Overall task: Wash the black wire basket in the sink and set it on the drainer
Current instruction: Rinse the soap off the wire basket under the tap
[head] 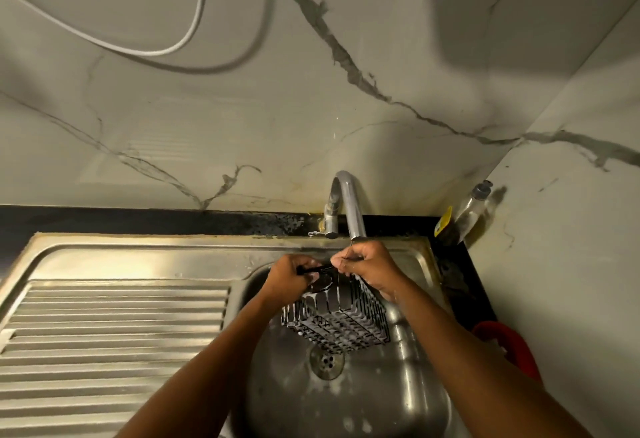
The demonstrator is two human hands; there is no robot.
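The black wire basket (341, 321) hangs tilted above the steel sink bowl (349, 399), just under the spout of the tap (351, 209). White suds cling to its wires. My left hand (289, 278) grips the basket's upper rim on the left. On the right, my right hand (369, 266) grips the same rim, close to the spout. The ribbed drainer (114, 330) lies to the left of the bowl with nothing on it.
A dish-soap bottle (465, 214) leans in the back right corner beside a yellow item (443, 222). A red object (509, 344) sits at the sink's right edge. The marble wall rises close behind the tap. The drain (326, 361) lies below the basket.
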